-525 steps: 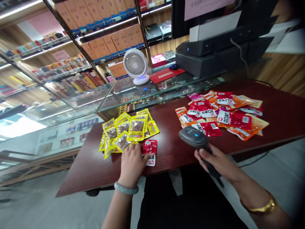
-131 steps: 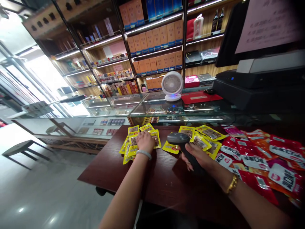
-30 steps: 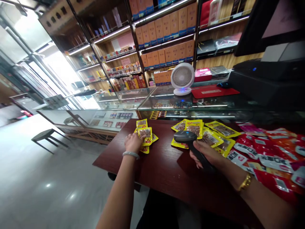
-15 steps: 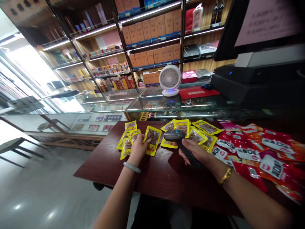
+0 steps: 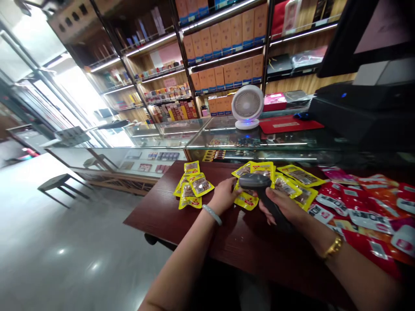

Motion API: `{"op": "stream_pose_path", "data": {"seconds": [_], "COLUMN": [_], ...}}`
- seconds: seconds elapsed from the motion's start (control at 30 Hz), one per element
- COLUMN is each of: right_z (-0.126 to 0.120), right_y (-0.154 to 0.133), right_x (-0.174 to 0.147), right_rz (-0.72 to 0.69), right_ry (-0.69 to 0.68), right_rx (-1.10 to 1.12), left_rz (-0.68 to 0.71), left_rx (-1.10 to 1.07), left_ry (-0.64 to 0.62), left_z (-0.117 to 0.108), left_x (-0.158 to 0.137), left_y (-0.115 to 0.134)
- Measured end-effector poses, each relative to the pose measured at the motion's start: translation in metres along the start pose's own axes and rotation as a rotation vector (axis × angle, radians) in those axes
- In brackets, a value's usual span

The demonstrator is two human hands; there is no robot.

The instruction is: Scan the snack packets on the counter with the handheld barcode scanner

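Note:
My left hand [image 5: 223, 196] is closed at the left edge of a yellow snack packet [image 5: 247, 202], thumb on its top face; the fingers beneath are partly hidden. In my right hand [image 5: 279, 205] is a dark handheld barcode scanner [image 5: 254, 180], gripped by its handle. Its head is over that same packet and hides part of it. More yellow packets [image 5: 287, 185] lie overlapped behind the scanner. To the left of my left hand sits a small pile of yellow packets [image 5: 201, 185] on the dark wooden table [image 5: 155, 211].
Red and orange packets [image 5: 369, 218] cover the table's right side. Beyond the table stands a glass display counter [image 5: 197, 134] with a white fan [image 5: 247, 106], a red mat [image 5: 292, 125] and a black machine [image 5: 366, 114]. A stool [image 5: 58, 181] stands on the floor at left.
My left hand has gone right, from the left pile to the packet under the scanner. The separate packet beside it is gone from its place; a packet now lies atop the left pile. The view has shifted.

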State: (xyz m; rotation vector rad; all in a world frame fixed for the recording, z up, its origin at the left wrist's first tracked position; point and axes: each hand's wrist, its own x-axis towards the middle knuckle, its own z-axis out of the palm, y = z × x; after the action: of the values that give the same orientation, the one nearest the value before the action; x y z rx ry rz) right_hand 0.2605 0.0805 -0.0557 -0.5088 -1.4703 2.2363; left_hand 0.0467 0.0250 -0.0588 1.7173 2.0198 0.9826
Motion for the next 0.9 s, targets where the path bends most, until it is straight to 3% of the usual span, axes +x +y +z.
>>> {"op": "stream_pose_path", "data": {"seconds": [0.07, 0.17, 0.27, 0.37, 0.47, 0.57, 0.7, 0.8, 0.9], "right_z": [0.0, 0.0, 0.001, 0.002, 0.003, 0.003, 0.004, 0.005, 0.005], "right_y": [0.001, 0.004, 0.008, 0.009, 0.007, 0.007, 0.008, 0.008, 0.007], "right_x": [-0.001, -0.001, -0.001, 0.0, -0.001, -0.002, -0.002, -0.001, -0.002], "right_rz": [0.004, 0.015, 0.034, 0.036, 0.028, 0.024, 0.027, 0.034, 0.04], "right_ry": [-0.011, -0.022, -0.035, -0.035, -0.026, -0.026, -0.036, -0.047, -0.052], "right_rx": [0.0, 0.009, 0.018, 0.01, -0.004, -0.009, -0.018, -0.025, -0.027], "left_rz": [-0.023, -0.227, -0.283, -0.178, -0.087, -0.161, -0.331, -0.322, -0.331], "left_rx": [0.272, 0.571, 0.7, 0.7, 0.608, 0.586, 0.796, 0.838, 0.742], "left_ry": [0.078, 0.194, 0.063, -0.121, -0.194, -0.092, 0.087, 0.062, -0.02], "left_z": [-0.018, -0.051, -0.071, -0.071, -0.067, -0.069, -0.07, -0.063, -0.057], "left_x": [-0.008, -0.022, -0.035, -0.045, -0.048, -0.046, -0.04, -0.033, -0.025], "left_y": [-0.007, -0.027, -0.044, -0.046, -0.037, -0.03, -0.025, -0.025, -0.029]}}
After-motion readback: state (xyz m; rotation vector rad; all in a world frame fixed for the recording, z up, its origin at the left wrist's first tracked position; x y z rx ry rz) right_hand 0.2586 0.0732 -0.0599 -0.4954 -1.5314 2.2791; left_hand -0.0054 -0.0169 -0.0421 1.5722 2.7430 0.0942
